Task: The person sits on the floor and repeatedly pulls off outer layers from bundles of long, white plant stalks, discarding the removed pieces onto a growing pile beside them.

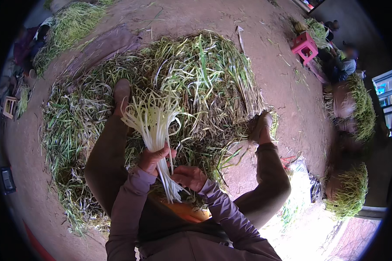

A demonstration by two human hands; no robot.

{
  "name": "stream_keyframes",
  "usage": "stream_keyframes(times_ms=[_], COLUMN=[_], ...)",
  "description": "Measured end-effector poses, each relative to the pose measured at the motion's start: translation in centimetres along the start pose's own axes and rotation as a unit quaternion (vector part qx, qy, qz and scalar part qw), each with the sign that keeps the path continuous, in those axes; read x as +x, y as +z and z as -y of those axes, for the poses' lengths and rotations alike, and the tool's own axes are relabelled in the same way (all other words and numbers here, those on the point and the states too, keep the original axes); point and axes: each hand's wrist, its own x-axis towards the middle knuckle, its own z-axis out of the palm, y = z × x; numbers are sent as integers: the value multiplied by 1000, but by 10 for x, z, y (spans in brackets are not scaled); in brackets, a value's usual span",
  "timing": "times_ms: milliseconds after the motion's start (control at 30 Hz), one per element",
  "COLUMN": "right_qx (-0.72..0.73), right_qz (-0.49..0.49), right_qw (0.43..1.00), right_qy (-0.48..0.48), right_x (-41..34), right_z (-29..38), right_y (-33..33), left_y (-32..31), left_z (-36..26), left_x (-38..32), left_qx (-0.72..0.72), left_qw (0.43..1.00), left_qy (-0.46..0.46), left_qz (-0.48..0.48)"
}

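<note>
A bundle of pale yellow-white leafy stalks (155, 130), possibly blanched chives, fans out at its leafy top between my knees. My left hand (153, 160) is closed around the bundle's middle, and the white lower ends hang below it towards my lap. Just right of those ends is my right hand (189, 177), its fingers bent at the lower tip of one stalk that stands apart from the bundle. Its fingertips are partly hidden. Beyond my hands lies a wide heap of green and straw-coloured leafy stalks (196, 75), with my feet resting on its edges.
An orange object (189, 212) shows beneath my lap. A pink plastic stool (304, 47) stands at the far right near other people (344, 63). More green heaps lie at the upper left (73, 27) and right (349, 192). Bright light washes out the lower-right floor.
</note>
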Motion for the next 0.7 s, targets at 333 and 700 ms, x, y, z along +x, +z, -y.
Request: stream_keyframes(times_ms=[333, 700], right_qx=[-139, -9], right_qz=[-122, -83], right_qw=[982, 996], right_qy=[-42, 18], right_x=[-46, -71], right_z=[-33, -33], right_y=[12, 33], left_y=[-9, -10], left_z=[-5, -6], left_x=[5, 8], left_qx=[-83, -99], left_qw=[996, 994], left_qy=[-22, -8], left_qz=[-11, -44])
